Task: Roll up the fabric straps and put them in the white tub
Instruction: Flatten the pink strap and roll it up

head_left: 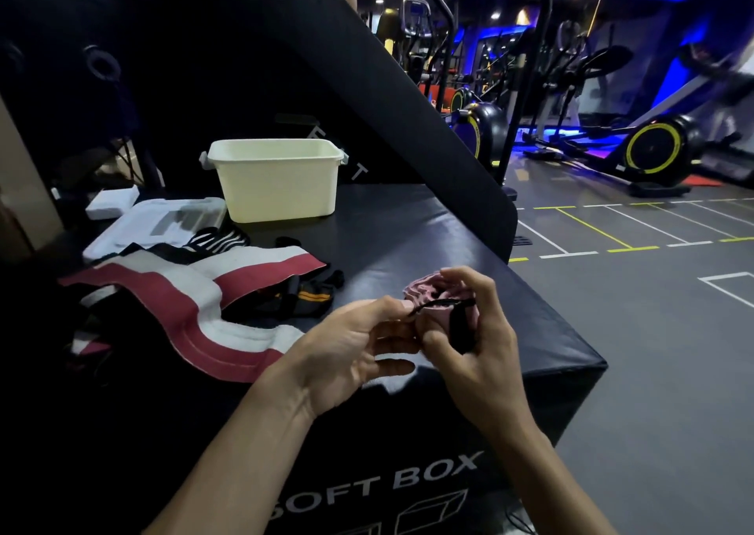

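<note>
Right hand (469,330) cups pink roll (424,289) above black box (408,228); left hand (351,342) pinches its black tail (440,304). Soft, light, likely springs loose: grip around the coil. White tub (277,183) stands well apart.

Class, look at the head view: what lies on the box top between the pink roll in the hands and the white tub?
In the head view, only bare black box top lies between the pink roll and the white tub; the unrolled straps lie to its left.

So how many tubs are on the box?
1: the white tub stands at the far side of the black box, behind the loose straps. No others show.
</note>
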### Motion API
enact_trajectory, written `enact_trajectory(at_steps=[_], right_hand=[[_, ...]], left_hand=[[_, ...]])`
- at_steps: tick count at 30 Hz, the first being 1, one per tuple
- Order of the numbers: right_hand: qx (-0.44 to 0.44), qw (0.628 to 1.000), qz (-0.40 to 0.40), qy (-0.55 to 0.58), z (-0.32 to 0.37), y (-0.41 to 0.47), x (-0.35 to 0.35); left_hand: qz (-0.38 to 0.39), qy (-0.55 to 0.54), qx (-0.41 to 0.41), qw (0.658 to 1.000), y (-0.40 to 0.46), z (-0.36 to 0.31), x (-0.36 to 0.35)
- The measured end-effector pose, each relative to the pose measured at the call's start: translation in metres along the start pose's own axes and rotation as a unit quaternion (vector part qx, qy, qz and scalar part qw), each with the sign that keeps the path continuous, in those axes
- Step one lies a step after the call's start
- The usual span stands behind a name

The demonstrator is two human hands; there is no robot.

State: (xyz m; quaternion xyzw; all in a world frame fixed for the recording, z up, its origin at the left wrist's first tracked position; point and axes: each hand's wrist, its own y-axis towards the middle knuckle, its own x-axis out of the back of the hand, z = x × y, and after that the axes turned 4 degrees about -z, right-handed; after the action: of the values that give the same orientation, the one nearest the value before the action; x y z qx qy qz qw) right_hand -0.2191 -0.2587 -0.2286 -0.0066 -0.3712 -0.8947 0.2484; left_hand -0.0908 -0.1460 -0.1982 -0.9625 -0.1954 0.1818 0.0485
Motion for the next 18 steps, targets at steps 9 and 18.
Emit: enact_trajectory(at_steps=[9, 18], right_hand=[[-0.13, 0.979, 0.066, 0.145, 0.017, 0.001, -0.002], [-0.168, 0.966, 0.068, 0.187, 0.018, 0.002, -0.004]], left_hand=[[-0.044, 0.042, -0.139, 0.988, 0.001, -0.003, 0.003], [-0.185, 0.31, -0.412, 0.837, 0.006, 0.005, 0.001]])
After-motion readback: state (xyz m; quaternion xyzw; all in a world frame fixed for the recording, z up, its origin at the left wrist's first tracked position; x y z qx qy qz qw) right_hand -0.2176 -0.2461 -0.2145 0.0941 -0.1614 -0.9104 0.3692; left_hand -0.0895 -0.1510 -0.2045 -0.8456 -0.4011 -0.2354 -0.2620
